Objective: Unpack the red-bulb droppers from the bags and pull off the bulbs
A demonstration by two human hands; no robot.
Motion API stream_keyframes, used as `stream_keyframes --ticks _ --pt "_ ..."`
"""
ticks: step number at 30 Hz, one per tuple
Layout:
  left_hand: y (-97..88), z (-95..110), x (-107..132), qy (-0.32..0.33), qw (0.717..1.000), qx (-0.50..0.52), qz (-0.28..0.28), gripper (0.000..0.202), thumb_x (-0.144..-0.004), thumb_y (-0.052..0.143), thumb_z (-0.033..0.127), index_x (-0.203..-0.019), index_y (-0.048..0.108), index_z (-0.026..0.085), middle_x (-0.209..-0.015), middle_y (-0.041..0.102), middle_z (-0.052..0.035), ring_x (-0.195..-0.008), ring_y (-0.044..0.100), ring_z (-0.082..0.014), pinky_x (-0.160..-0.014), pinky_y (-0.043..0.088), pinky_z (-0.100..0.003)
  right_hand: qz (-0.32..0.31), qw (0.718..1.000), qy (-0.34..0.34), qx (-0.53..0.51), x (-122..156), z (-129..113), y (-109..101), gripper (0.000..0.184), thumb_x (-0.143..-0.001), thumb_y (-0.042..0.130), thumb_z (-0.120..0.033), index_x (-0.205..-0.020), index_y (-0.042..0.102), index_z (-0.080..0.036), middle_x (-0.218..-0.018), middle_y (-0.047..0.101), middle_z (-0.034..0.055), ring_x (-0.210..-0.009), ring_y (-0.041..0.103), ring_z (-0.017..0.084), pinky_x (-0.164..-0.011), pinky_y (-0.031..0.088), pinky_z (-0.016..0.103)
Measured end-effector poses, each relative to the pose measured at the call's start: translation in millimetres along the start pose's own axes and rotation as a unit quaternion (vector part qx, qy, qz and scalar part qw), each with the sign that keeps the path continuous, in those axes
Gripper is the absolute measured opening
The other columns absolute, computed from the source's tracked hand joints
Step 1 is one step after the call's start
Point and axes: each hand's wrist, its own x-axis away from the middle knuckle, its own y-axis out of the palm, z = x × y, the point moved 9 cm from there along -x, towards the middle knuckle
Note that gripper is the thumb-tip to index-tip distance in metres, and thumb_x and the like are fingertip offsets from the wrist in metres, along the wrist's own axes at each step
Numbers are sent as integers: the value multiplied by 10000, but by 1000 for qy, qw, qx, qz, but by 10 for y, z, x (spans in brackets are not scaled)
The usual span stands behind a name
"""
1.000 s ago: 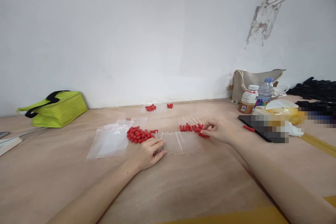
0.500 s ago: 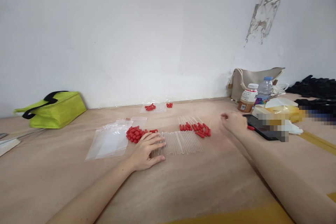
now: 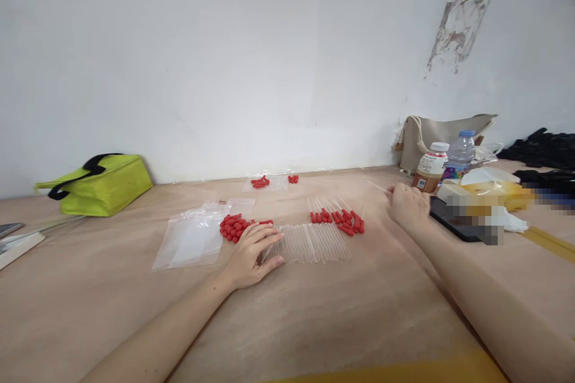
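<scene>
My left hand (image 3: 251, 254) lies with its fingers apart over the left end of a row of clear thin tubes (image 3: 314, 243). Just behind its fingers is a pile of red rubber bulbs (image 3: 231, 228). My right hand (image 3: 408, 208) is raised at the right, closed around a dropper (image 3: 376, 184). Its thin clear tip points out to the left, and its bulb end is hidden in the hand. Between the hands, behind the loose tubes, lie several droppers (image 3: 335, 216) with red bulbs towards me and clear stems pointing away.
Clear zip bags (image 3: 193, 242) lie left of the bulbs. Another bag (image 3: 275, 183) with red-bulbed pieces is near the wall. A lime-green bag (image 3: 105, 188) stands far left. At right are a phone (image 3: 453, 218), a brown drink bottle (image 3: 431, 170), a water bottle (image 3: 462, 149) and a tissue pack (image 3: 494, 182).
My right hand has turned; the dropper's red bulb, which stuck out to the right, is now hidden, and its clear tip shows at left. My left hand stays on the tubes. The view shifted slightly.
</scene>
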Motion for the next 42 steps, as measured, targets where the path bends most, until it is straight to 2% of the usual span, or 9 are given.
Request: stream_keyframes --ticks 2,6,11,14,16,23,27,34,42 --pt "-34 -19 8 -5 1000 18 2 323 -827 505 301 -1141 540 234 -1143 578 -68 -1119 469 -222 -991 310 -442 -4 974 -26 -225 127 -406 -71 266 -838 382 -307 -1008 495 -137 -842 580 122 -803 542 228 -717 392 369" --pt "-159 -56 11 -36 997 52 41 226 -851 454 235 -1037 579 208 -1047 604 -66 -1026 515 -196 -913 384 -381 -166 792 -41 -586 648 -1231 75 443 -770 498 -458 -1109 351 -212 -751 563 12 -618 552 149 -571 438 288" --pt "-159 38 -34 -112 989 83 58 223 -868 449 301 -1016 588 209 -914 619 -45 -890 541 -173 -794 420 -316 -321 595 59 -735 1266 -1743 254 414 -639 672 -451 -819 380 -218 -756 632 -1 -639 615 132 -634 467 283" --pt "-33 203 -52 -97 992 77 25 260 -873 448 326 -1078 569 222 -895 634 -34 -835 536 -168 -770 396 -317 -372 527 69 -761 1441 -1879 234 381 -643 683 -431 -790 410 -209 -790 651 6 -708 635 140 -709 475 307" --pt "10 247 -35 -93 994 58 25 238 -878 438 326 -1016 599 216 -834 641 -30 -771 531 -163 -738 378 -317 -383 547 38 -744 1467 -1883 205 331 -662 668 -433 -783 471 -196 -787 655 14 -715 631 143 -712 473 311" --pt "-39 310 37 -47 997 -13 52 199 -875 441 292 -916 620 218 -795 642 -28 -755 501 -171 -704 335 -327 -158 842 -301 -419 1395 -1764 -195 181 -811 528 -315 -842 660 -194 -713 643 33 -658 553 137 -641 351 294" --pt "-52 414 81 6 998 -33 44 157 -864 457 246 -857 607 199 -740 635 -20 -699 475 -161 -674 315 -327 -28 855 -440 -272 1585 -1858 -428 238 -865 432 -226 -779 651 -185 -608 575 9 -615 482 107 -641 251 299" --pt "-63 465 155 35 998 -40 30 164 -850 439 177 -797 594 191 -652 594 -17 -660 453 -161 -649 314 -326 29 848 -466 -251 1646 -1842 -537 224 -851 454 -240 -711 622 -193 -530 521 -21 -601 407 107 -668 213 307" --pt "-340 18 266 -50 990 18 134 167 -858 440 182 -943 582 202 -852 574 -39 -813 523 -162 -746 424 -311 35 910 -307 -277 1298 -1530 -422 190 -832 488 -253 -757 659 -216 -615 609 0 -641 463 123 -705 239 307"
